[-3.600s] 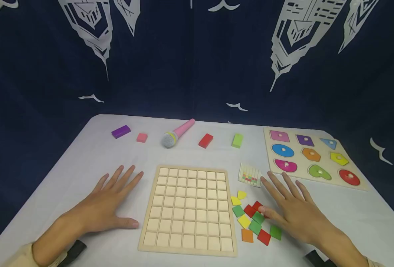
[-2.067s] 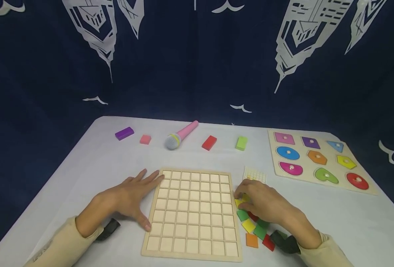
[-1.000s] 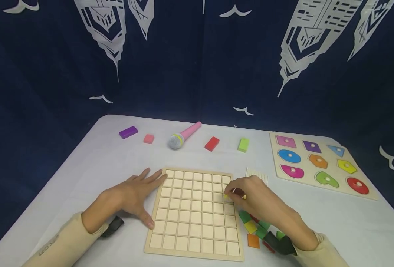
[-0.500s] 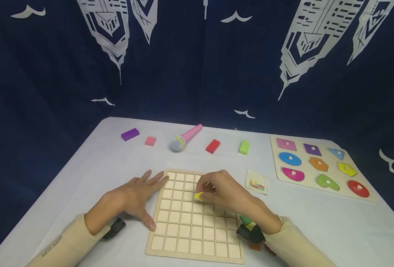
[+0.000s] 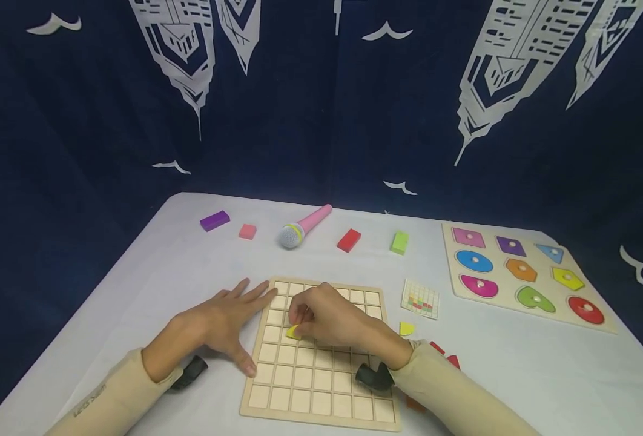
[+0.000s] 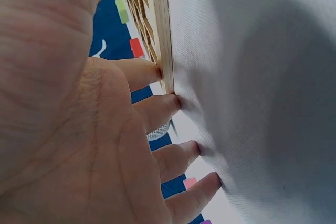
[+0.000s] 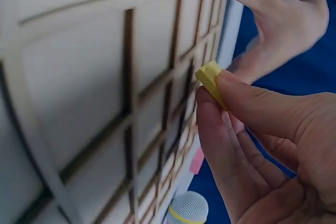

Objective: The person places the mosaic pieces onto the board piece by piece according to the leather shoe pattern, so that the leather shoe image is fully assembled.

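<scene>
A pale wooden grid board (image 5: 294, 396) lies on the white table. My right hand (image 5: 327, 318) is over its left part and pinches a small yellow tile (image 5: 293, 332) between thumb and index finger. In the right wrist view the yellow tile (image 7: 211, 80) sits just off the grid surface. My left hand (image 5: 218, 324) lies spread at the board's left side, with fingertips and thumb touching its edge. The left wrist view shows the fingers (image 6: 152, 111) straight, two at the board's rim and two on the cloth.
Another yellow tile (image 5: 407, 329) lies right of the board; red and orange ones are partly hidden by my right sleeve. Nearby are a small pattern card (image 5: 421, 298) and a shape puzzle (image 5: 523, 281). Behind stand a toy microphone (image 5: 302, 227) and purple (image 5: 215, 220), pink, red and green blocks.
My right hand has reached the loose tiles, picked up a yellow tile and carried it leftward over the board. My left hand has moved right to the board's edge.
</scene>
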The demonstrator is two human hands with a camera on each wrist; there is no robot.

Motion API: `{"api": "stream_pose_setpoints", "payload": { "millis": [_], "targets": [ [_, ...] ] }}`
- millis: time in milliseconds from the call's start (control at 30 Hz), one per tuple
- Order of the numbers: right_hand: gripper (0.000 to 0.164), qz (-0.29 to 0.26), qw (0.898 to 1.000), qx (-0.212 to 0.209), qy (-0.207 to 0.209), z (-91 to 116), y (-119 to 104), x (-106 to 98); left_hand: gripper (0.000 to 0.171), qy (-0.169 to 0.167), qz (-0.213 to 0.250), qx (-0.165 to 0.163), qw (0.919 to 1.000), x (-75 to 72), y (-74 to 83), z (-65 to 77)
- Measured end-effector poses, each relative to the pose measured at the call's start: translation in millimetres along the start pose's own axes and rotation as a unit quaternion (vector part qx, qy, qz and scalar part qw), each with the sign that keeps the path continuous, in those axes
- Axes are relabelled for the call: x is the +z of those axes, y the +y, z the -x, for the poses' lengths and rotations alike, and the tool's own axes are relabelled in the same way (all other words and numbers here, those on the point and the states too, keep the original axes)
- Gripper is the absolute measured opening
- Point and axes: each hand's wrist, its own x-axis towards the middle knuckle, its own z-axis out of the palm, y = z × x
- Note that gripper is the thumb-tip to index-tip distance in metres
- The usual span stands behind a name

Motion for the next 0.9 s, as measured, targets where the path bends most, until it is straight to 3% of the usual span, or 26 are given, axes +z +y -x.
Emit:
{"api": "stream_pose_setpoints", "payload": {
  "millis": [500, 900],
  "targets": [
    [0.015, 0.026, 1.000, -0.002, 0.003, -10.8, -2.3, 10.2, 0.137, 0.001, -0.012, 0.000, 0.9999, 1.7, 0.3, -1.4],
    [0.011, 0.066, 0.998, -0.008, -0.008, -6.2, -2.9, 11.1, 0.137, 0.003, -0.010, -0.007, 0.9999, 1.5, 1.5, -2.1]
  ]
}}
